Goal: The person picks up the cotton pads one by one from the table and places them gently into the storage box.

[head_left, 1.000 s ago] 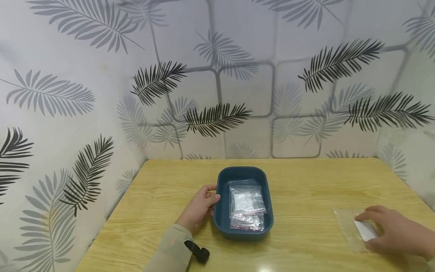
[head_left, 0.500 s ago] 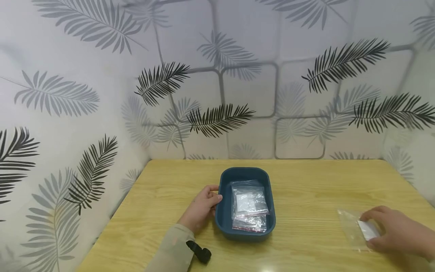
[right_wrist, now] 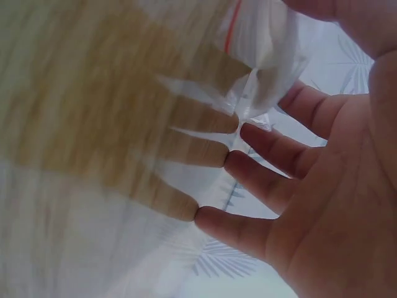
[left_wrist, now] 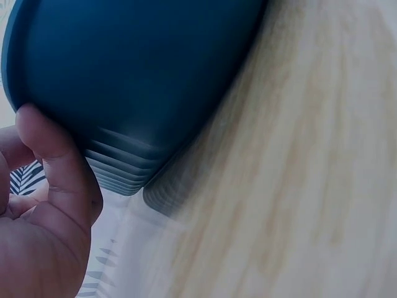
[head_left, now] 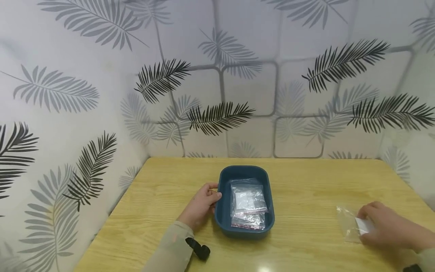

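My left hand (head_left: 198,207) holds the left side of a dark blue plastic bin (head_left: 241,234). In the left wrist view its thumb (left_wrist: 53,149) lies against the bin's wall near the rim. Several clear zip-lock bags (head_left: 250,202) lie stacked inside, the top one with a white piece in it. Far to the right, my right hand (head_left: 389,226) pinches another clear zip-lock bag (head_left: 347,226) holding a white piece (head_left: 364,225). The right wrist view shows that bag's red seal line (right_wrist: 232,28) and the other fingertips touching the table.
The light wood table (head_left: 306,196) reaches back to walls with a grey and black leaf pattern. A black strap (head_left: 198,249) is around the left sleeve. Shiny reflections show on the tabletop near the front.
My right fingers have closed in on the bag at the right, and it now looks narrower and bunched. The left hand and the bin have stayed put.
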`<state>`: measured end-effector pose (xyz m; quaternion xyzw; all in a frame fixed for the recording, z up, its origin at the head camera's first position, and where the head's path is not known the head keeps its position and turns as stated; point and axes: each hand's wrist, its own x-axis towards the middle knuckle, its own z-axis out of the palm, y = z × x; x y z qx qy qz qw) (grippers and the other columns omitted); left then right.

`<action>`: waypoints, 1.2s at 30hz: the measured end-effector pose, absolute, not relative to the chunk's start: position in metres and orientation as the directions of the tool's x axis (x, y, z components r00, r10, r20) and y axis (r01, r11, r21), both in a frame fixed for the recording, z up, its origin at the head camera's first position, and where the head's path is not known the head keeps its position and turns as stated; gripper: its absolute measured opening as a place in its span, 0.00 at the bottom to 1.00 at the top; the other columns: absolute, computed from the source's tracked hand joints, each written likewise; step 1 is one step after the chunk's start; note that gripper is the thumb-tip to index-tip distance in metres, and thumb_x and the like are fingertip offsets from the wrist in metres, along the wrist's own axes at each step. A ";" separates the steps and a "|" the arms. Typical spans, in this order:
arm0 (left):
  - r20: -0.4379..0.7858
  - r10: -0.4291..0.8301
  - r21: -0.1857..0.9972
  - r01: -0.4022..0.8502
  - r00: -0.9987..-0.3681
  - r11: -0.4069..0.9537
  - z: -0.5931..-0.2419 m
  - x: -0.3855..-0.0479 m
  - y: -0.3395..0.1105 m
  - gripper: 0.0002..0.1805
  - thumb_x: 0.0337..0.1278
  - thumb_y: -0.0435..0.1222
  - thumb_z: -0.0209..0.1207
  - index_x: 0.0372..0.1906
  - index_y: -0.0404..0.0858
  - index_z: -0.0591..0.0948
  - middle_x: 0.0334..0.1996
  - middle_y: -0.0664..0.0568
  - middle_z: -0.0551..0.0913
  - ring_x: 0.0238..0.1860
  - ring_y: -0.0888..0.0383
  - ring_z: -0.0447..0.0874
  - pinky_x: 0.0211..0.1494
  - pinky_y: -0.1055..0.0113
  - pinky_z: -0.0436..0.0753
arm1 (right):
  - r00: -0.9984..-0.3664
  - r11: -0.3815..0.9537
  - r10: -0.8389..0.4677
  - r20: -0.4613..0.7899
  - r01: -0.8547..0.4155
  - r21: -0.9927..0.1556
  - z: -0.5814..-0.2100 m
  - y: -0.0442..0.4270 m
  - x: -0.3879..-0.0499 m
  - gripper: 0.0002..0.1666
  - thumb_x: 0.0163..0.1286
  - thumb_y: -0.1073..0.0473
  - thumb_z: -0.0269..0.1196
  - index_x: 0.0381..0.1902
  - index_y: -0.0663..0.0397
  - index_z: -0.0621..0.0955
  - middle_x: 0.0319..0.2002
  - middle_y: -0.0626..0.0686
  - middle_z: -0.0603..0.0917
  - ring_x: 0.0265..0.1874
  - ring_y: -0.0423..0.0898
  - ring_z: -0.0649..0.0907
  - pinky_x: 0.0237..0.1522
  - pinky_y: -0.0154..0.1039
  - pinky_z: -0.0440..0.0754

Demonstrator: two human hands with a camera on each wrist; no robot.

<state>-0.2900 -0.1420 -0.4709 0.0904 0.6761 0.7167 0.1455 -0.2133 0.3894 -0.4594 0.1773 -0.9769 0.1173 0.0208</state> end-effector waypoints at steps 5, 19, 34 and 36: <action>-0.059 0.327 0.996 -0.077 -0.943 -0.042 -0.471 -0.289 -0.142 0.26 0.74 0.34 0.56 0.70 0.32 0.65 0.43 0.38 0.78 0.29 0.55 0.78 0.30 0.67 0.78 | -0.910 0.887 -0.371 0.182 -0.406 -0.222 -0.456 0.375 -0.221 0.30 0.40 0.51 0.81 0.39 0.53 0.79 0.44 0.57 0.76 0.41 0.51 0.77 0.38 0.44 0.79; -0.062 0.324 0.998 -0.060 -0.944 0.014 -0.468 -0.289 -0.142 0.24 0.76 0.36 0.55 0.70 0.34 0.66 0.44 0.39 0.79 0.30 0.56 0.76 0.31 0.67 0.77 | -0.878 0.808 -0.442 0.184 -0.479 -0.343 -0.392 0.296 -0.255 0.28 0.52 0.49 0.79 0.45 0.51 0.78 0.59 0.68 0.68 0.58 0.67 0.74 0.52 0.60 0.77; -0.056 0.308 0.998 -0.055 -0.950 0.012 -0.470 -0.289 -0.142 0.24 0.76 0.34 0.54 0.70 0.32 0.66 0.43 0.39 0.79 0.31 0.55 0.78 0.31 0.68 0.77 | -0.834 0.763 -0.512 0.204 -0.551 -0.337 -0.371 0.226 -0.282 0.27 0.52 0.50 0.76 0.46 0.52 0.78 0.62 0.67 0.69 0.58 0.64 0.76 0.57 0.57 0.76; -0.052 0.309 0.999 -0.052 -0.950 0.009 -0.470 -0.290 -0.142 0.24 0.75 0.34 0.55 0.69 0.32 0.66 0.43 0.39 0.79 0.31 0.55 0.78 0.30 0.68 0.77 | -0.831 0.757 -0.518 0.202 -0.555 -0.344 -0.371 0.218 -0.286 0.27 0.52 0.50 0.76 0.46 0.52 0.78 0.63 0.66 0.69 0.58 0.63 0.77 0.57 0.56 0.76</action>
